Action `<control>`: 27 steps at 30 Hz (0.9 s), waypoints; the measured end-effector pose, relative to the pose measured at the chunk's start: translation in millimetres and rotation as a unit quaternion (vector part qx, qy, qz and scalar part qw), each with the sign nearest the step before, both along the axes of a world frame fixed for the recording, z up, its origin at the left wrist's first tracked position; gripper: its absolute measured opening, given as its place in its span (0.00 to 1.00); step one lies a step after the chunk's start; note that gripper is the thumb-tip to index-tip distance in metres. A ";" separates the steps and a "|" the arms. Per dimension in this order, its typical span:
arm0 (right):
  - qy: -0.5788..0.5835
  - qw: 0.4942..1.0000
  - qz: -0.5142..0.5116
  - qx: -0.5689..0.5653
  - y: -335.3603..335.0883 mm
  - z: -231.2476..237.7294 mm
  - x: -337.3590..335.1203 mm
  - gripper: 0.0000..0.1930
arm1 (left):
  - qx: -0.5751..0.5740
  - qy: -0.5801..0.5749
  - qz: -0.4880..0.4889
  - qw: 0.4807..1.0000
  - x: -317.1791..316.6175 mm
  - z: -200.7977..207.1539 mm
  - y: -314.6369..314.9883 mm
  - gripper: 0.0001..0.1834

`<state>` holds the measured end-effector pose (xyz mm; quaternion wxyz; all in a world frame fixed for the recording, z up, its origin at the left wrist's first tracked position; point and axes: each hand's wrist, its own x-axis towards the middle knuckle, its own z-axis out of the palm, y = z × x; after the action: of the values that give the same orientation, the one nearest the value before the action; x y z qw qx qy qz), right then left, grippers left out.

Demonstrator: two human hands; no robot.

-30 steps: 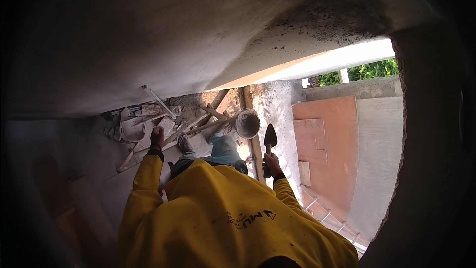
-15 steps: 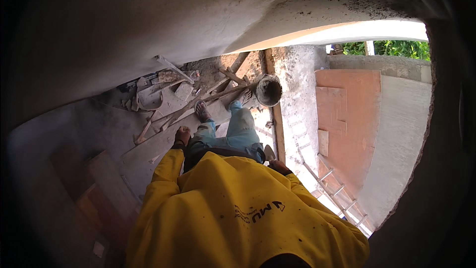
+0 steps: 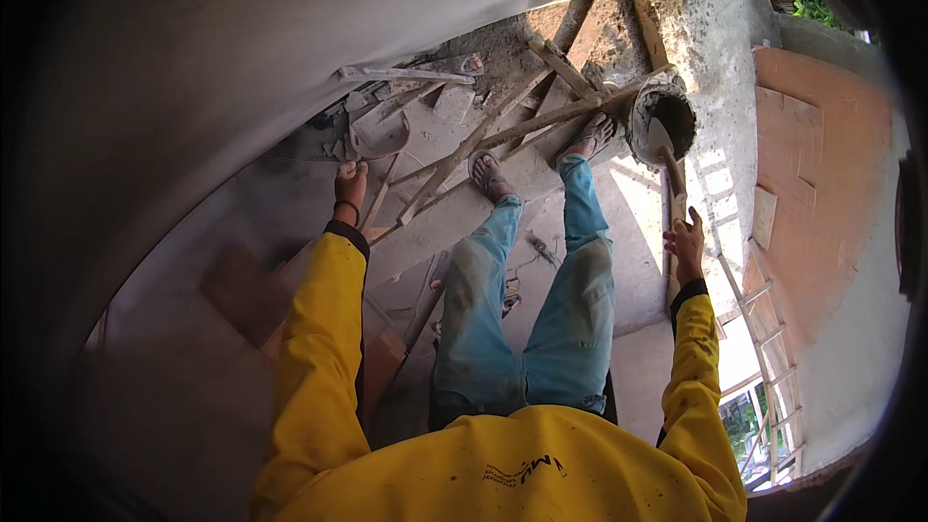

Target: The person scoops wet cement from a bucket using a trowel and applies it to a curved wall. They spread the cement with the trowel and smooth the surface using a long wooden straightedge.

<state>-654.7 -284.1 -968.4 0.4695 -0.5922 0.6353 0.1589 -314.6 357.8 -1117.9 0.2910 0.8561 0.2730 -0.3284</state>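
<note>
My right hand (image 3: 685, 244) is stretched forward on the right with its fingers apart, just short of a trowel's brown handle (image 3: 673, 172). That trowel leans in a round, mortar-crusted bucket (image 3: 687, 108), its grey blade (image 3: 659, 136) against the inside. Dark mortar lines the bucket. On the left my left hand (image 3: 350, 186) is held out with curled fingers; whatever lies inside them, if anything, is hidden. It is nearest a pale scoop-shaped tray (image 3: 383, 138) on the floor beyond.
Crossed wooden poles (image 3: 512, 132) lie around my sandalled feet (image 3: 493, 177). Broken scraps (image 3: 454, 101) sit farther off. A curved plastered wall (image 3: 242, 68) hangs close on the left. At right, past the beam edge, a ladder (image 3: 768, 338) stands lower down. Tools (image 3: 510, 295) lie between my legs.
My right hand has reached forward from my hip, and the trowel from beside it is now in the bucket. My left hand has moved forward off my thigh. The view has shifted.
</note>
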 end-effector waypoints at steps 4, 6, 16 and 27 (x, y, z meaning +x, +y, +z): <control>0.031 0.926 0.340 -0.161 69.3 -10.0 -20.7 0.35 | 0.000 -0.004 0.104 0.995 108.6 -97.3 -25.2 0.42; 0.025 0.919 0.364 -0.152 103.5 -13.6 9.9 0.38 | 0.024 -0.076 0.109 0.991 154.2 -161.0 12.7 0.45; 0.070 0.939 0.317 -0.112 45.1 -69.9 28.3 0.32 | 0.179 -0.228 0.102 0.952 287.0 -319.8 112.2 0.46; 0.080 0.957 0.266 -0.083 92.4 -18.1 54.1 0.26 | 0.193 -0.076 -0.330 0.921 31.9 -221.2 -107.8 0.32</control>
<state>-600.6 -191.7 -986.5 0.3068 -0.7619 0.5015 0.2718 -282.7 250.0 -1339.1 0.0152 0.9596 0.0107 -0.2809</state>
